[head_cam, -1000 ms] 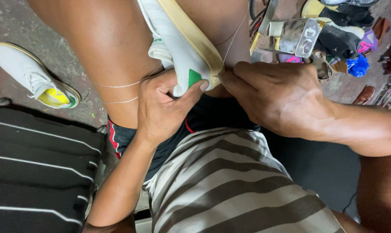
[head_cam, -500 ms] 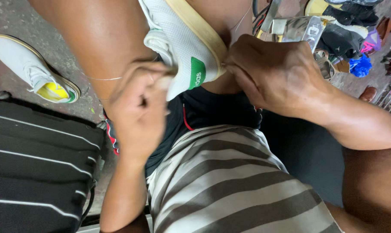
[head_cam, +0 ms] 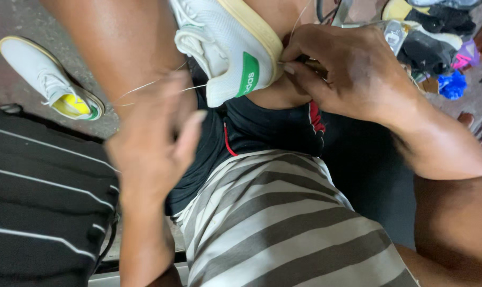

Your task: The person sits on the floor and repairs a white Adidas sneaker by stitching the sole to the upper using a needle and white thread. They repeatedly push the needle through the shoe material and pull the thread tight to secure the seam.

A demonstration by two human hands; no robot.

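At the top centre of the frame, a white sneaker (head_cam: pixel 227 45) with a green heel tab rests between the person's knees. The right hand (head_cam: pixel 347 72) pinches closed at its sole edge. The left hand (head_cam: pixel 153 143), blurred, is curled around a thin thread (head_cam: pixel 145 87) pulled taut from the heel. 1 matching shoe (head_cam: pixel 47 77) lies at the upper left.

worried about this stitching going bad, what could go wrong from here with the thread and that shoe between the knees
The thread runs taut from the left hand to the heel of the white shoe; a hard pull could snap it or tear the stitch hole.

The right hand pinches right at the sole edge; whatever tool it holds is hidden, so a slip might prick the fingers or thigh.

The shoe is only wedged between the legs and may twist loose under tension.
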